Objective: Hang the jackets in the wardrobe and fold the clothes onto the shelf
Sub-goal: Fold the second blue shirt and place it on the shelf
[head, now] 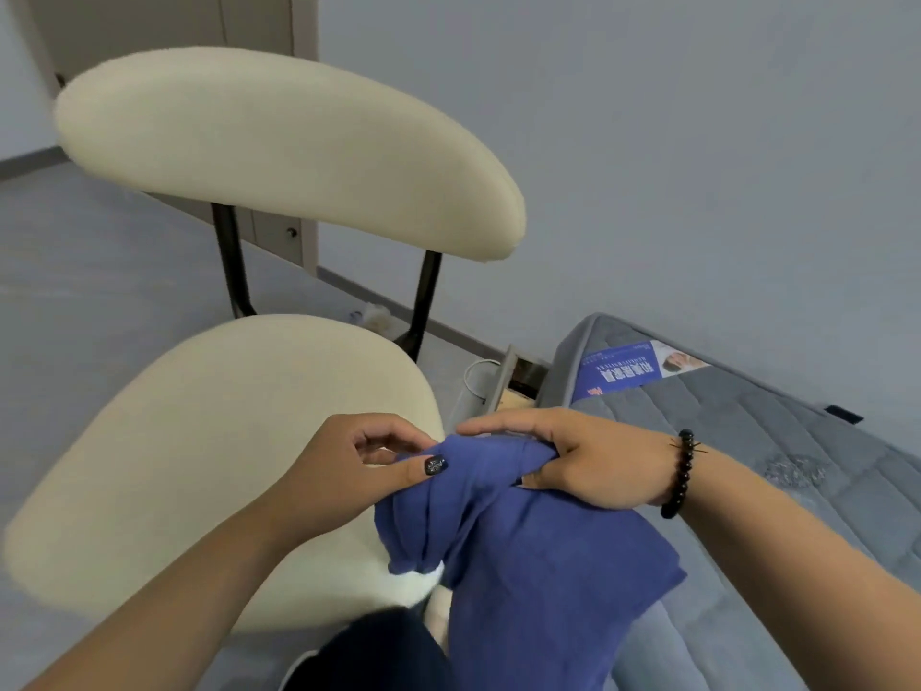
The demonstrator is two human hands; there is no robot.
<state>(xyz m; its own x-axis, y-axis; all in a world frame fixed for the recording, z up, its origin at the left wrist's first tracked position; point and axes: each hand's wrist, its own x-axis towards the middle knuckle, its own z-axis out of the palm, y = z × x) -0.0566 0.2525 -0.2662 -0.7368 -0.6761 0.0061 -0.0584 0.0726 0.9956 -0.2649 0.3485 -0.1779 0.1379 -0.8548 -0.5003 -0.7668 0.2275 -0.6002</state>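
Observation:
A blue garment [538,566] hangs bunched from both my hands, low in the middle of the view, its lower part draping down over my lap. My left hand [349,471] pinches its upper edge between thumb and fingers. My right hand [578,461], with a black bead bracelet on the wrist, grips the gathered cloth just to the right. The two hands sit close together above the front edge of a chair seat.
A cream chair [209,441] with black legs and a padded backrest stands right in front on the left. A grey quilted mattress [777,441] with a blue label lies at the right. A wooden door [149,22] and grey wall are behind.

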